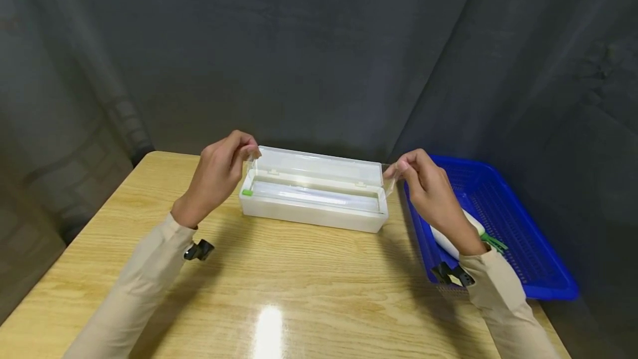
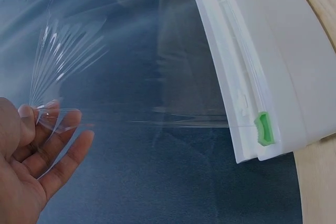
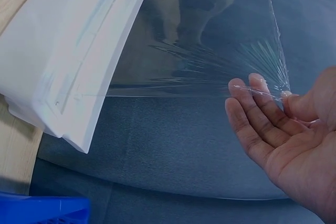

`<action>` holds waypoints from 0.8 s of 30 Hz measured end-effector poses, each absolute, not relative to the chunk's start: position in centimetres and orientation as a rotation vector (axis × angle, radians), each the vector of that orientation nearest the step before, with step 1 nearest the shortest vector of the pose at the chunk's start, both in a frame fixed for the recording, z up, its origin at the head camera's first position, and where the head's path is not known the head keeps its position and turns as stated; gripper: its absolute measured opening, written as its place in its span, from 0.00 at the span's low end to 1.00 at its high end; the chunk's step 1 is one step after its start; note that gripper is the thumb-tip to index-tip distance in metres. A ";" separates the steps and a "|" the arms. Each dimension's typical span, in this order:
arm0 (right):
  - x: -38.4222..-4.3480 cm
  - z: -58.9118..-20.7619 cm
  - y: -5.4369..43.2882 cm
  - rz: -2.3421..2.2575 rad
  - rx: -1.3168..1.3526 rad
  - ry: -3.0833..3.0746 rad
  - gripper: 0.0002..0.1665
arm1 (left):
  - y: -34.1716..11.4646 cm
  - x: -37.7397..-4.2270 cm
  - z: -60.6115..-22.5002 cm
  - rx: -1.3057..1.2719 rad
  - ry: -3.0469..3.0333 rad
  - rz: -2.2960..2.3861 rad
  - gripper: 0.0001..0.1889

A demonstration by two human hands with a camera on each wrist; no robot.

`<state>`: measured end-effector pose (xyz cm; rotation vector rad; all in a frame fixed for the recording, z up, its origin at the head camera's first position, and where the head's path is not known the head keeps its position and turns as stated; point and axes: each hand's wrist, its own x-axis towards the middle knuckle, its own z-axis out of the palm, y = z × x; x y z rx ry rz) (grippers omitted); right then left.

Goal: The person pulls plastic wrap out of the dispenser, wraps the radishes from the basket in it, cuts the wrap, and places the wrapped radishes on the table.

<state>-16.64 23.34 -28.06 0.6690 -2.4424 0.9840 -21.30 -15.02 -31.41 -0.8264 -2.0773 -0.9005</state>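
Observation:
A white cling film dispenser box (image 1: 311, 216) stands on the table with its lid (image 1: 319, 165) raised at the back. Inside lies a roll of film (image 1: 314, 195), and a green slide cutter (image 1: 247, 193) sits at the left end. Clear cling film (image 2: 126, 77) stretches out from the box between both hands. My left hand (image 1: 216, 173) pinches one corner of the sheet between thumb and finger, and creases fan out from there. The opposite corner is pinched by my right hand (image 3: 278, 119), its other fingers spread under the film (image 3: 210, 51).
A blue plastic basket (image 1: 543, 254) stands at the table's right side, holding a white radish (image 1: 473, 221) with green stalks, partly hidden behind the right wrist. The wooden table (image 1: 299, 281) ends at a dark curtain (image 1: 279, 60) behind the box.

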 end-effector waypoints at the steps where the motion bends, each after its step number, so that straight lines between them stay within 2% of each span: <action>1: -16.6 -28.0 23.4 0.978 0.669 -2.440 0.09 | -15.0 -21.3 -31.3 -0.824 -2.077 -0.901 0.01; 24: -15.7 -27.1 23.7 0.997 0.666 -2.356 0.09 | -14.5 -20.6 -29.8 -0.834 -2.025 -0.844 0.03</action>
